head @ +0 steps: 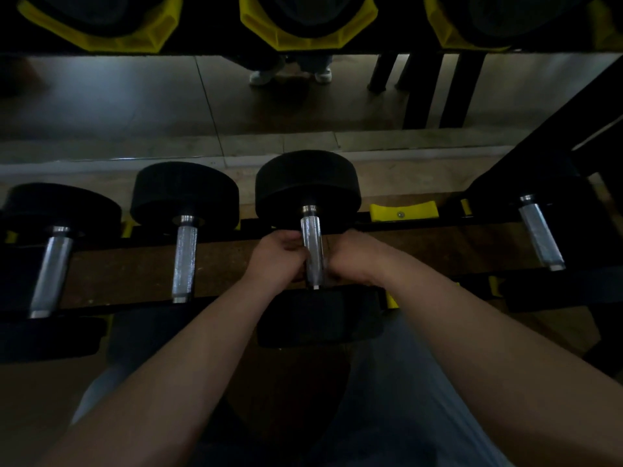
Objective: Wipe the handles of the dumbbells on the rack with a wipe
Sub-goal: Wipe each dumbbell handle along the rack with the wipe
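Both hands on one handle, wipe not visible

The left hand [276, 259] and right hand [350, 259] close on the handle [310, 237] from either side, fingers curled in against its lower half. The dumbbell [306, 183] lies across the rack [438, 225], between two others on the left and an empty yellow cradle [403, 211] on the right. The wipe is not in sight, so I cannot tell whether either hand holds one. If neither does, bare skin rubs the steel and nothing gets cleaned. The upper stretch of the handle, by the far head, is uncovered and is likely to be missed. A hard twist could roll the dumbbell in its seat and pinch the fingers tucked underneath. The rough knurling may also snag and tear a thin wipe, and the dim light would hide any missed patches
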